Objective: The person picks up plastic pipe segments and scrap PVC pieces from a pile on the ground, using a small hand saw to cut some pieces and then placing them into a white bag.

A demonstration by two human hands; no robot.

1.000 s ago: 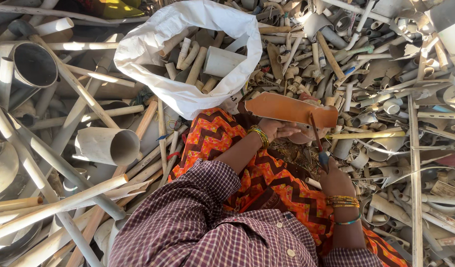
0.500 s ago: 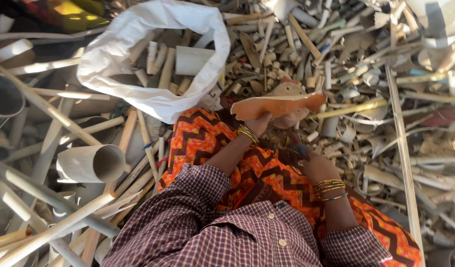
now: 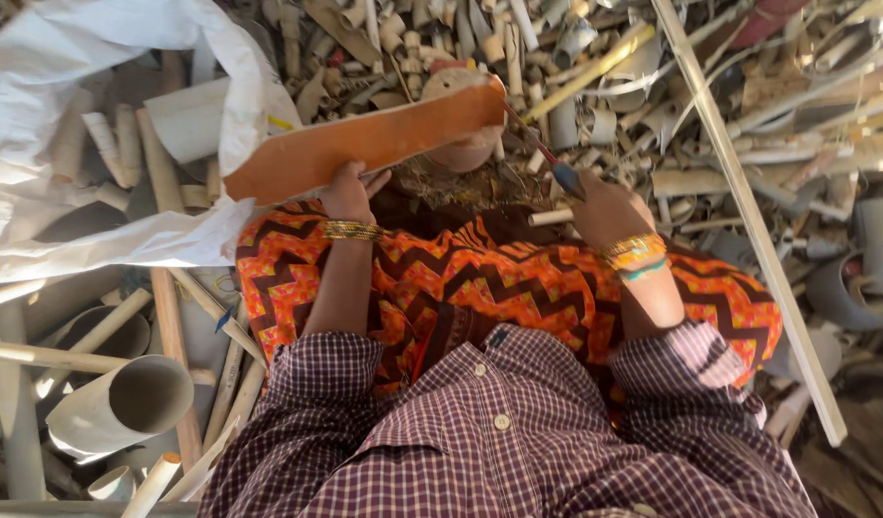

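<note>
My left hand (image 3: 348,188) grips a long flat orange-brown strip of plastic (image 3: 364,141) from below, holding it level across my lap. My right hand (image 3: 600,204) is closed around the blue handle of a thin tool (image 3: 550,163) whose tip points up at the strip's right end. A round brownish piece (image 3: 463,149) sits just under that end. Both wrists wear gold bangles, over an orange zigzag cloth (image 3: 518,278) and a checked shirt.
A white sack (image 3: 86,144) at upper left holds cut pale pipe pieces. Loose pipe scraps and tubes lie all around. A wide pipe section (image 3: 125,403) lies at lower left. A long pale strip (image 3: 748,221) runs diagonally on the right.
The orange strip has shifted left toward the sack and turned flatter across my lap. My right hand with the tool has come up to its right end.
</note>
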